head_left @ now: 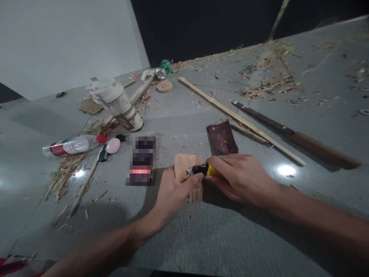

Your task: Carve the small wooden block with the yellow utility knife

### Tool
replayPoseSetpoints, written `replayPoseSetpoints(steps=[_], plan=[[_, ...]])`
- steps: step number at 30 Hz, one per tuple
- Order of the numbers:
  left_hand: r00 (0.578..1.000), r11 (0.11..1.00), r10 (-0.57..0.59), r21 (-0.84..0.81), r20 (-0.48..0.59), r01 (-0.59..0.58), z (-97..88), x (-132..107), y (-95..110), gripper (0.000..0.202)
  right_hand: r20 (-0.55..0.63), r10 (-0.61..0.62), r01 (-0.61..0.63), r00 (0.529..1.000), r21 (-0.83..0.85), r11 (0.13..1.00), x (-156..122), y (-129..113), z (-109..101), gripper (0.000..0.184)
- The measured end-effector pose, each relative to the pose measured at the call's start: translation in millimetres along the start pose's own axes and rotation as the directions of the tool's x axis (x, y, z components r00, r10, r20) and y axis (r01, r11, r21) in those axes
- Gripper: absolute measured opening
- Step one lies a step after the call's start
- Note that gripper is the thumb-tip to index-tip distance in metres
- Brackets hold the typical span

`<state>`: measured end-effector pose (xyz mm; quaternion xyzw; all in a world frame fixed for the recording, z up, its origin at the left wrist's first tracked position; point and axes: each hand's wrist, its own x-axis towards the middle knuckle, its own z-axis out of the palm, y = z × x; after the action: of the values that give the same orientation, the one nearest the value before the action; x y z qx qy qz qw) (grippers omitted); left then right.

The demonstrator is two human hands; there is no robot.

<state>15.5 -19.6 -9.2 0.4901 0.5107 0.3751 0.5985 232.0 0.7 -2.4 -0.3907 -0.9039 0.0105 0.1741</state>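
Observation:
A small pale wooden block [187, 163] lies on the grey floor in the middle of the head view. My left hand [173, 194] is closed over its near side, the thumb resting at the blade end of a knife. My right hand [242, 179] is shut on a yellow and black utility knife [203, 169], whose short blade lies against the block's top. A dark sheet of sandpaper [221, 137] lies just behind the block.
A long bamboo stick [242, 120] and a big wooden-handled knife [294, 135] lie to the right. To the left are a tipped paper cup [121, 102], a plastic bottle [72, 145], a blurred-out flat object [141, 161], a green can [163, 68] and scattered shavings.

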Motion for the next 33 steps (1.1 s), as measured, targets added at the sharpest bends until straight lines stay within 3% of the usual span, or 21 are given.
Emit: replayPoseSetpoints(steps=[6, 18, 33], plan=[[0.999, 1.000, -0.015, -0.028, -0.042, 0.014, 0.9, -1, -3, 0.033, -0.067, 0.043, -0.041, 0.997, 0.038, 0.998, -1, -5, 8, 0.033], [0.998, 0.994, 0.004, -0.110, -0.062, -0.010, 2.1, -2, -11, 0.033, -0.086, 0.113, -0.107, 0.990, 0.074, 0.992, -1, -15, 12, 0.034], [0.986, 0.988, 0.033, -0.144, -0.161, -0.056, 12.9, -9, -3, 0.030, -0.127, 0.172, -0.158, 0.977, 0.111, 0.981, -1, -25, 14, 0.032]])
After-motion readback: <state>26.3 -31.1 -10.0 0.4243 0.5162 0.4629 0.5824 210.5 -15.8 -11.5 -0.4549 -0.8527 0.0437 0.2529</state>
